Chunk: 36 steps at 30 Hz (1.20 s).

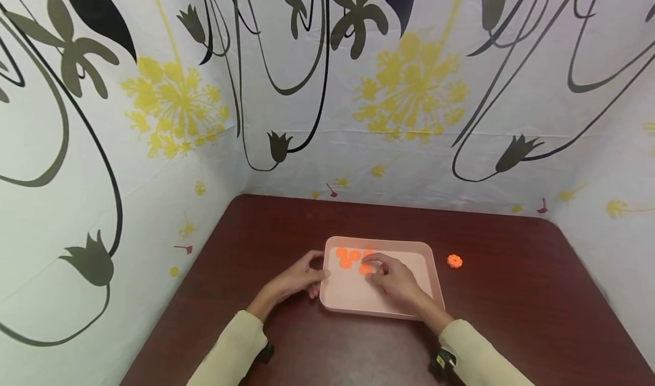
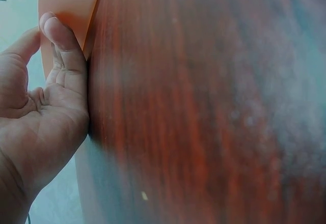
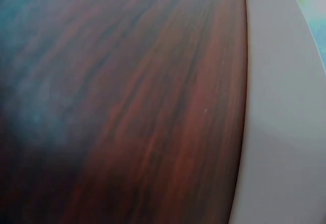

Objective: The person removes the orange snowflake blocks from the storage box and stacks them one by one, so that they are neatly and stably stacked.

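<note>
Inside the tray [image 1: 427,278], the right hand [image 1: 396,278] pinches an orange disc [image 1: 365,269] near the pile [image 1: 348,257], while the left hand [image 1: 297,281] rests relaxed against the tray's left wall.

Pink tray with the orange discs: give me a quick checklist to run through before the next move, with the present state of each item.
1. Pink tray lies flat on the table: ok.
2. Left hand steadies the tray's left edge; the left wrist view shows fingers against its rim: ok.
3. Right hand is over the tray, fingertips at the orange discs: ok.
4. Right hand actually pinches a disc: cannot tell, the fingers hide it.
5. All discs are in the tray: not ok, a lone disc lies on the table to the tray's right.
6. Right wrist view shows the hand's work: not ok, only table and tray edge.
</note>
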### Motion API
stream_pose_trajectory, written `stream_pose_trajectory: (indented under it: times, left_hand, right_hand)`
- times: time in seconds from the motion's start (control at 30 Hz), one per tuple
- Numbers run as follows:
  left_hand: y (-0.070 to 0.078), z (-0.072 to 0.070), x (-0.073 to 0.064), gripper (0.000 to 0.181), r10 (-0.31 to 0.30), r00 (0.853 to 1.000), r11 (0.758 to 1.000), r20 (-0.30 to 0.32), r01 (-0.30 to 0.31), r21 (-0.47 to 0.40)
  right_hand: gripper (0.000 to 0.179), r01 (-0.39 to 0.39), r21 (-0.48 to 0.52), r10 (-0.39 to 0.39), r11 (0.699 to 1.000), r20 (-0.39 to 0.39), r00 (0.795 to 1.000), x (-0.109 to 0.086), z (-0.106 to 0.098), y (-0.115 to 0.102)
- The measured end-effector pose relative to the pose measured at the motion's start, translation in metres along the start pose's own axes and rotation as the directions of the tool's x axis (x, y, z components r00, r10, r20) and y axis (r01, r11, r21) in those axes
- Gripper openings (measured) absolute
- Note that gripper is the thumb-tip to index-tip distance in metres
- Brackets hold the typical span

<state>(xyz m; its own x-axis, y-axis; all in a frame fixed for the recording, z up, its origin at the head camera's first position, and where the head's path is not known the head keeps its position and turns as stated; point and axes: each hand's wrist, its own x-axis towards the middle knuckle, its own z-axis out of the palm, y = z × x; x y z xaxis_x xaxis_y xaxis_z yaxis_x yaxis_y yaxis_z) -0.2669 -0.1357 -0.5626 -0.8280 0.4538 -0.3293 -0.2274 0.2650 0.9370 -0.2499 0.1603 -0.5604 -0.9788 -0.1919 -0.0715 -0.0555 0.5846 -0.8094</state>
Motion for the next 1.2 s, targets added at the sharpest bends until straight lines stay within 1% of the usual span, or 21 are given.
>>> stream_pose_trajectory:
  times: [0.13, 0.3, 0.6, 0.83, 0.97, 1.07, 1.2]
  left_hand:
    - [0.0001, 0.0, 0.0003, 0.076, -0.005, 1.0, 1.0, -0.003, 0.005, 0.005]
    - [-0.0004, -0.0004, 0.0005, 0.077, 0.008, 1.0, 1.0, -0.003, -0.008, 0.008]
    - [0.0004, -0.0001, -0.0011, 0.074, 0.009, 1.0, 0.999, -0.012, -0.009, 0.03]
    - [0.0002, 0.0016, -0.0019, 0.075, 0.004, 1.0, 0.999, -0.012, -0.004, 0.042]
    - [0.0008, 0.0021, -0.0026, 0.075, 0.0, 1.0, 0.999, -0.015, 0.001, 0.045]
    - [0.0017, 0.0026, -0.0025, 0.075, 0.004, 1.0, 0.999, -0.011, -0.003, 0.046]
    - [0.0016, 0.0029, -0.002, 0.075, 0.007, 1.0, 0.999, -0.013, -0.006, 0.053]
  right_hand:
    - [0.035, -0.026, -0.024, 0.025, 0.999, -0.021, 0.999, 0.0001, 0.0015, -0.001]
    - [0.036, -0.042, -0.056, 0.039, 0.998, -0.046, 0.998, 0.0004, 0.0037, -0.003]
    - [0.034, -0.034, -0.087, 0.028, 0.996, -0.071, 0.997, 0.0005, 0.0054, -0.0052]
    - [0.033, -0.002, -0.127, -0.011, 0.992, -0.096, 0.995, -0.0003, 0.0067, -0.0036]
    - [0.032, -0.003, -0.143, -0.013, 0.99, -0.109, 0.994, 0.0018, 0.0078, -0.003]
    - [0.031, -0.019, -0.151, 0.001, 0.988, -0.118, 0.993, 0.0037, 0.0083, -0.0029]
    - [0.029, -0.004, -0.174, -0.019, 0.985, -0.128, 0.992, 0.0043, 0.0089, -0.0034]
